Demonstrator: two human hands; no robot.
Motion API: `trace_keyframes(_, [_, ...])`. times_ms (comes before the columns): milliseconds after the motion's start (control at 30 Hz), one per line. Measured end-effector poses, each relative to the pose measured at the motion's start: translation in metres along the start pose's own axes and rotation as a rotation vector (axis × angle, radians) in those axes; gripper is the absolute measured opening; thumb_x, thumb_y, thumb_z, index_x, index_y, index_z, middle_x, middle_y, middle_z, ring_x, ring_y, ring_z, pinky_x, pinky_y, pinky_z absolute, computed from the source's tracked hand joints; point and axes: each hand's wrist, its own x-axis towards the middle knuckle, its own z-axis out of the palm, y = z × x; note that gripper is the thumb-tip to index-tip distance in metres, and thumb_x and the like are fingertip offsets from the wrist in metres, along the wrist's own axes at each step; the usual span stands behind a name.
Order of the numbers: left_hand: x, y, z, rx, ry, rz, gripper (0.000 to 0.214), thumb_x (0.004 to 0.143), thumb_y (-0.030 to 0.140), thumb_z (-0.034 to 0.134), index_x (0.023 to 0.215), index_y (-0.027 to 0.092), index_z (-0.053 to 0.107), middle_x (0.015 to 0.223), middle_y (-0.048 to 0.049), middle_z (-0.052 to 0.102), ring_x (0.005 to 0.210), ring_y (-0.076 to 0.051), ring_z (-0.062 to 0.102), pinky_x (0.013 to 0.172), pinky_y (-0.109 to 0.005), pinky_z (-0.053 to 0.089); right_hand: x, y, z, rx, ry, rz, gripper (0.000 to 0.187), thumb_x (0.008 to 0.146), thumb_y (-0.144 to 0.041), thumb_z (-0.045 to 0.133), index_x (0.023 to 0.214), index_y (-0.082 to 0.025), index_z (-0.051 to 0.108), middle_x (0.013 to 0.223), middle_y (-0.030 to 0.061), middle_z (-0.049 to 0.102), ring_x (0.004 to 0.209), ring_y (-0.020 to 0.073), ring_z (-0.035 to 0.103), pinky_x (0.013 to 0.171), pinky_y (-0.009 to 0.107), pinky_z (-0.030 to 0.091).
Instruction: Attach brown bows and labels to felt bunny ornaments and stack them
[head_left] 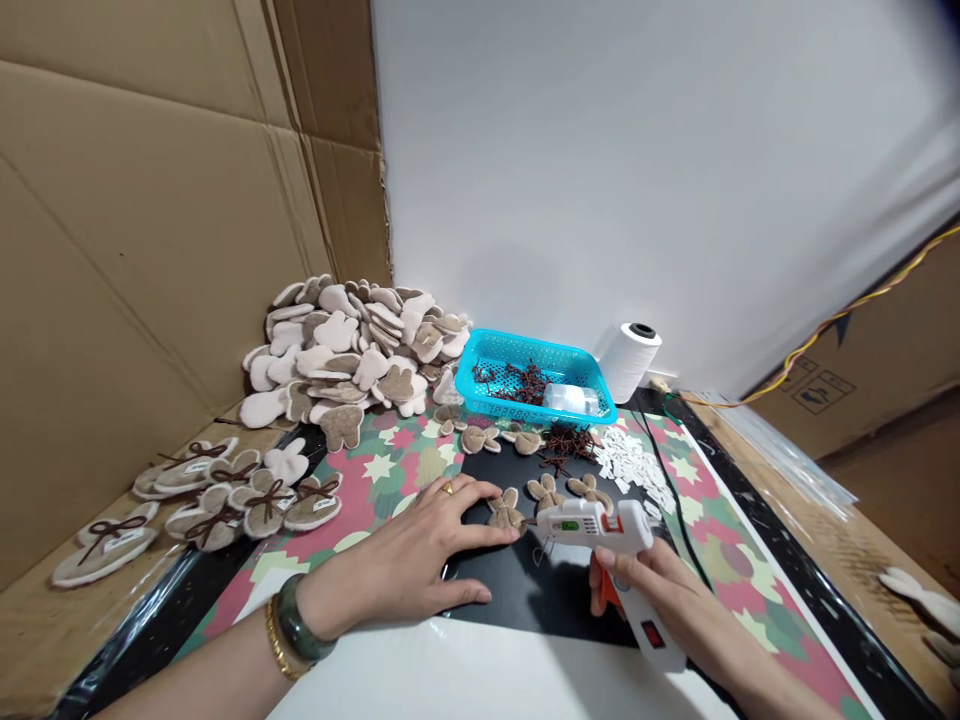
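Observation:
My right hand is wrapped around a white hot glue gun with an orange trigger. Its nozzle meets the right side of a small brown felt bunny shape on the black mat. With fingers spread, my left hand lies flat on the mat, its fingertips touching the bunny shape's left and lower edges. Two more bunny shapes lie just behind the gun. Farther back are several similar pieces, a clump of dark brown bows and a heap of small white labels.
A blue basket holds brown bows and a clear container. Behind it stands a white thread cone. A large pile of felt pieces sits back left; several pieces with bows and labels lie left. A black cable runs at right.

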Motion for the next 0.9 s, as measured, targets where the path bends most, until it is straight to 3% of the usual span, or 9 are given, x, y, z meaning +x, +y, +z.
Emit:
trace_keyframes(233, [-0.001, -0.002, 0.002, -0.011, 0.015, 0.015, 0.064, 0.085, 0.037, 0.080, 0.144, 0.044, 0.056, 0.154, -0.0070, 0.045, 0.138, -0.040, 0.044, 0.110, -0.059, 0.044, 0.009, 0.003, -0.029, 0.025, -0.093, -0.108, 0.061, 0.089, -0.071, 0.057, 0.087, -0.015, 0.081, 0.089, 0.0120, 0.076, 0.083, 0.0257, 0.065, 0.081, 0.034, 0.049])
trace_keyframes(433, [0.010, 0.008, 0.000, -0.003, 0.079, 0.030, 0.054, 0.087, 0.038, 0.076, 0.138, 0.037, 0.061, 0.149, -0.0088, 0.048, 0.137, -0.037, 0.044, 0.113, -0.057, 0.040, 0.013, 0.007, -0.058, 0.005, 0.052, -0.113, 0.064, 0.084, -0.076, 0.057, 0.076, -0.015, 0.078, 0.080, 0.0120, 0.075, 0.075, 0.0259, 0.065, 0.073, 0.035, 0.052])
trace_keyframes(567, [0.034, 0.024, 0.003, 0.072, 0.077, 0.028, 0.056, 0.089, 0.041, 0.073, 0.143, 0.037, 0.058, 0.148, -0.0111, 0.050, 0.135, -0.040, 0.045, 0.111, -0.063, 0.037, 0.021, 0.010, -0.059, -0.020, 0.053, -0.107, 0.062, 0.083, -0.076, 0.056, 0.074, -0.016, 0.074, 0.077, 0.0112, 0.076, 0.070, 0.0236, 0.064, 0.066, 0.033, 0.049])
trace_keyframes(667, [0.050, 0.031, 0.010, 0.106, 0.058, 0.056, 0.054, 0.089, 0.045, 0.074, 0.140, 0.037, 0.060, 0.145, -0.0099, 0.053, 0.134, -0.039, 0.046, 0.110, -0.062, 0.037, 0.029, 0.014, -0.059, -0.019, 0.047, -0.077, 0.060, 0.085, -0.074, 0.055, 0.084, -0.017, 0.073, 0.074, 0.0094, 0.076, 0.067, 0.0228, 0.064, 0.061, 0.032, 0.046])
trace_keyframes(900, [0.055, 0.030, 0.021, 0.132, 0.066, 0.066, 0.047, 0.089, 0.046, 0.074, 0.133, 0.033, 0.065, 0.142, -0.0092, 0.055, 0.134, -0.036, 0.046, 0.113, -0.059, 0.034, 0.036, 0.013, -0.057, 0.000, -0.014, -0.116, 0.055, 0.087, -0.070, 0.055, 0.083, -0.017, 0.071, 0.067, 0.0060, 0.075, 0.064, 0.0207, 0.064, 0.062, 0.031, 0.045])
